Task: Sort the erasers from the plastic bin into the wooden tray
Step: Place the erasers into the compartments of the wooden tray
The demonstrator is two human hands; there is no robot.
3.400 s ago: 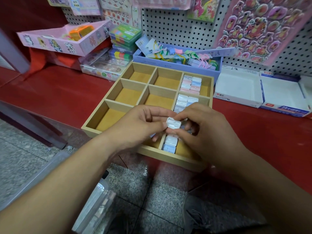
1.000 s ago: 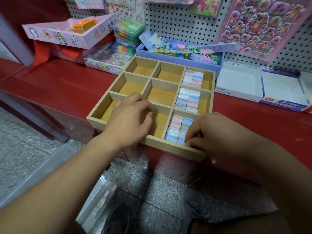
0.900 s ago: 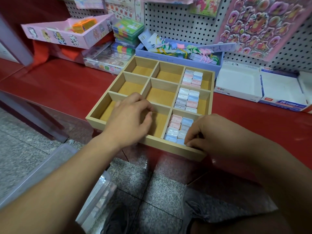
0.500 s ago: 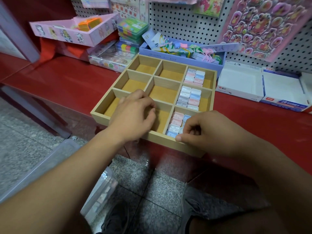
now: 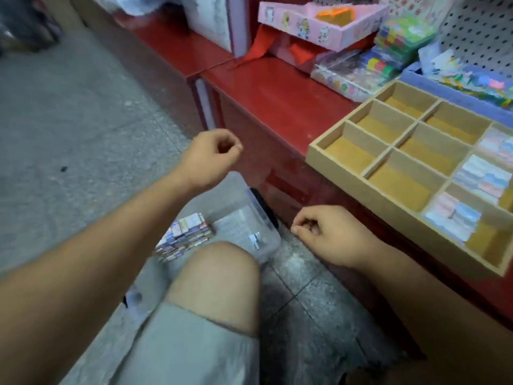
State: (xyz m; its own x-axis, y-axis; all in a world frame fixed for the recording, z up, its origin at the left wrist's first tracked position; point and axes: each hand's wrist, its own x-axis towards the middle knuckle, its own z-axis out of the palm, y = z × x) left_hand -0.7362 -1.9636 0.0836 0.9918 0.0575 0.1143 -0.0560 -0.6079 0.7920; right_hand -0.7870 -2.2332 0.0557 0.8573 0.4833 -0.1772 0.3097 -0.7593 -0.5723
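Erasers (image 5: 186, 234) in printed wrappers lie stacked in rows at the left of a clear plastic bin (image 5: 251, 202), which stands on the grey stone floor (image 5: 69, 112) against the foot of a red counter (image 5: 277, 101). A small pale piece (image 5: 254, 240) lies apart from them near the bin's right wall, too blurred to name. On the counter, to the right, sits the wooden tray (image 5: 331, 160), split into 9 compartments; the 3 in its right column hold pastel erasers packed side by side, in the far one (image 5: 498, 144), the middle one (image 5: 483, 177) and the near one (image 5: 453, 218), while the other 6 show their brown bottoms. The left hand (image 5: 211, 159) hangs above the bin's far end, its fingers curled into a loose fist with the thumb tip against the forefinger, and nothing shows in its hollow. The right hand (image 5: 325, 233) hovers over the floor between bin and tray, just in front of the counter's base, knuckles up, fingers tucked under and thumb laid along the forefinger; no eraser shows in it. A bare knee (image 5: 219, 276) in grey shorts (image 5: 180, 345) covers the bin's near part. Behind the tray stand a pink box (image 5: 319, 26) and packs of coloured stationery (image 5: 361, 70), blurred.
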